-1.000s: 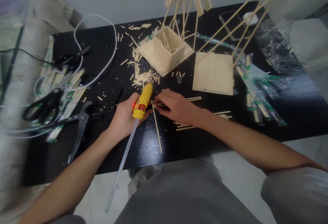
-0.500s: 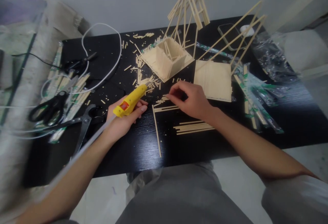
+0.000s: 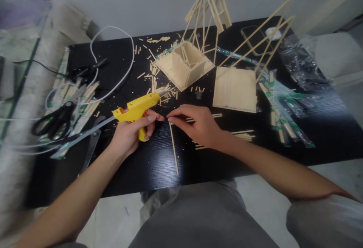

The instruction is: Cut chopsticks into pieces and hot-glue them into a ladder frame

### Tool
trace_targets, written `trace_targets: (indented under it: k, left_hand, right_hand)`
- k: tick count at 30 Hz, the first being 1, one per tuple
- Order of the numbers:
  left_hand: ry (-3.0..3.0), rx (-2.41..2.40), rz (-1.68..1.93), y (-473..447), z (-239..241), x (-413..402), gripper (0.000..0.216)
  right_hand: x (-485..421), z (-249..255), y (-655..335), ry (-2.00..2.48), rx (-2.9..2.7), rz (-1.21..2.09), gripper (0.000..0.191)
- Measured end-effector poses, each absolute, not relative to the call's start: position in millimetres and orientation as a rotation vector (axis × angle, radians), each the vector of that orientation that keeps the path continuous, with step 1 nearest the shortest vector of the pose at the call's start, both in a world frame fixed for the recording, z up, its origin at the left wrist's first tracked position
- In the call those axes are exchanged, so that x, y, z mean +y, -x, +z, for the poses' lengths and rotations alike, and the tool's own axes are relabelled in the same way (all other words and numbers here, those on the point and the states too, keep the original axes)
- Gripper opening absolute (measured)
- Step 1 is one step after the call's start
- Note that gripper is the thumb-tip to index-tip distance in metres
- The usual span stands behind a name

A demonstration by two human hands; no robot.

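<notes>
My left hand [image 3: 127, 136] is wrapped around a yellow glue gun [image 3: 137, 108], whose nozzle points right over a pile of short stick offcuts [image 3: 163, 91]. A long clear glue stick trails from the gun's back. My right hand [image 3: 200, 127] has its thumb and forefinger pinched at the upper end of a thin wooden stick [image 3: 174, 147] lying on the table. Whatever is between those fingertips is too small to make out. Partly behind that hand run two wooden sticks [image 3: 217, 115]. Below the wrist lies a row of several loose sticks [image 3: 245, 136].
A wooden box on a base [image 3: 188, 68] stands at the back beneath a stick frame [image 3: 204, 24]. To its right is a square wooden panel [image 3: 235, 89] with sticks rising from it. Black scissors [image 3: 61, 117], cables and bagged sticks lie left; more bagged sticks [image 3: 283, 108] lie right.
My right hand has moved left from the small offcuts to the stick's upper end. My left hand has turned the glue gun, now showing its side and handle, with its back end shifted left.
</notes>
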State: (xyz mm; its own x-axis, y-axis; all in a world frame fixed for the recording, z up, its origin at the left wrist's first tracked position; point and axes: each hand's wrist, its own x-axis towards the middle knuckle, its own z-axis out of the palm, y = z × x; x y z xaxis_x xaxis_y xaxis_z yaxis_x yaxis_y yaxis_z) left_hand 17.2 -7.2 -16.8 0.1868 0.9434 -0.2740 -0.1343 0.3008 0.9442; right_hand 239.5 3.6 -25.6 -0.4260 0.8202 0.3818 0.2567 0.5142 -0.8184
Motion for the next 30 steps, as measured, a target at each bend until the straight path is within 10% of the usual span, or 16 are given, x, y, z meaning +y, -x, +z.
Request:
trace_targets:
  k: [22, 30]
  left_hand:
    - [-0.855, 1.042, 0.832, -26.8, -18.5, -12.7, 0.032]
    - [-0.782, 0.972, 1.02, -26.4, -19.0, -11.1, 0.042]
  right_hand:
    - [2.5, -35.6, -235.7, 0.923, -1.994, 0.573, 0.014]
    - [-15.9, -20.9, -234.2, 1.218, -1.663, 1.074, 0.022]
